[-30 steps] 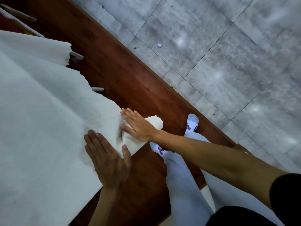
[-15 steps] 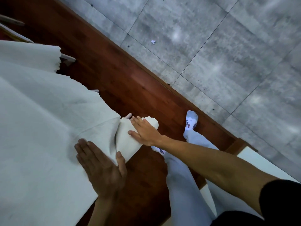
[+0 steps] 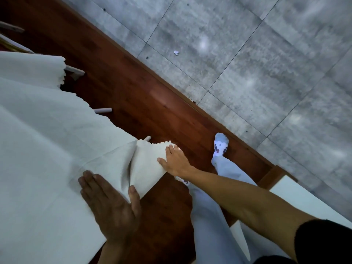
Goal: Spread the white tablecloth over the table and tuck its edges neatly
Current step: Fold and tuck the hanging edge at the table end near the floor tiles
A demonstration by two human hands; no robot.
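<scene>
The white tablecloth [image 3: 43, 149] covers the table on the left and hangs over its near corner as a folded flap [image 3: 148, 168] with a scalloped edge. My left hand [image 3: 112, 206] lies flat on the cloth at the table's edge, fingers together, thumb pressing the fold line. My right hand [image 3: 176, 161] rests on the hanging corner flap, fingers spread, palm against the fabric. Neither hand grips the cloth. The table itself is hidden under the cloth.
A dark red wooden floor strip [image 3: 133, 96] runs beside the table, then grey tiles [image 3: 247, 63]. My legs in pale trousers [image 3: 209, 216] and a patterned sock [image 3: 220, 147] stand close to the corner. Table or chair legs [image 3: 103, 110] poke out under the cloth. A white surface [image 3: 297, 199] lies at right.
My right hand slid off the tabletop and down the hanging corner flap, towards the right. My left hand stayed flat on the cloth, shifting slightly towards me. The fold at the corner deepened.
</scene>
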